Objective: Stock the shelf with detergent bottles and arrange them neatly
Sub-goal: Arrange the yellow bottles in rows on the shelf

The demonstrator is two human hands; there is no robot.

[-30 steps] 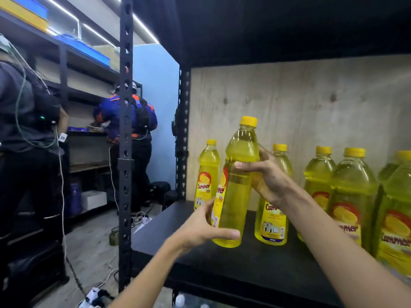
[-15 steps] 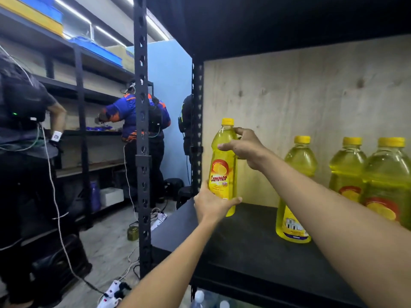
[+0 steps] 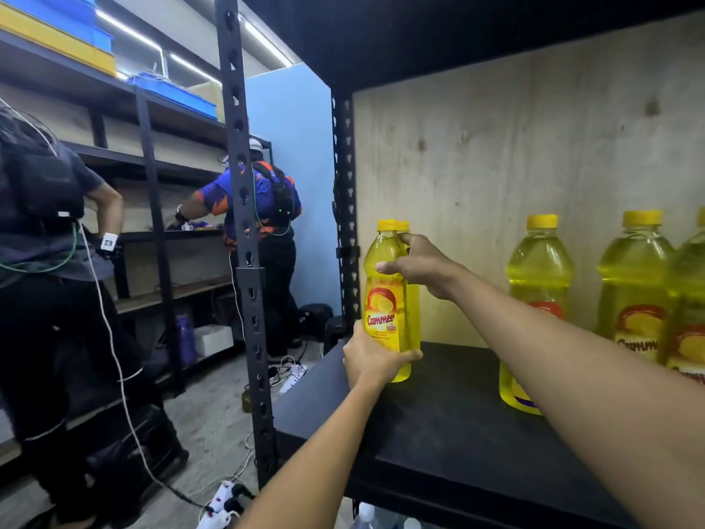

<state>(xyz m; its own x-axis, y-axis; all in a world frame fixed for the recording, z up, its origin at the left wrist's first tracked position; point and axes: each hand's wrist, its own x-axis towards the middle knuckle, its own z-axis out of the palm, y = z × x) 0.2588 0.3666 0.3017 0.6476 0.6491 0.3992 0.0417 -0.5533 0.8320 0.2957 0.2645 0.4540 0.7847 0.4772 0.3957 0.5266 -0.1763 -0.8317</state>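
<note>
A yellow detergent bottle [image 3: 383, 299] with a red and yellow label stands upright at the far left of the black shelf [image 3: 450, 425]. My left hand [image 3: 372, 358] wraps its base. My right hand [image 3: 421, 267] grips its shoulder near the cap. A second yellow cap peeks out right behind it, so another bottle stands close at the back, mostly hidden. Three more yellow bottles [image 3: 538, 299] line up to the right; the rightmost is cut by the frame edge.
A black perforated upright [image 3: 244, 238] stands at the shelf's left front corner, another at the back. Plywood backs the shelf. Two people [image 3: 263, 231] work at racks on the left. Cables and power strips [image 3: 225, 502] lie on the floor.
The held bottle has moved left and back, from mid-shelf to the far left in front of the rear bottle. Both hands kept their hold. The view has shifted left.
</note>
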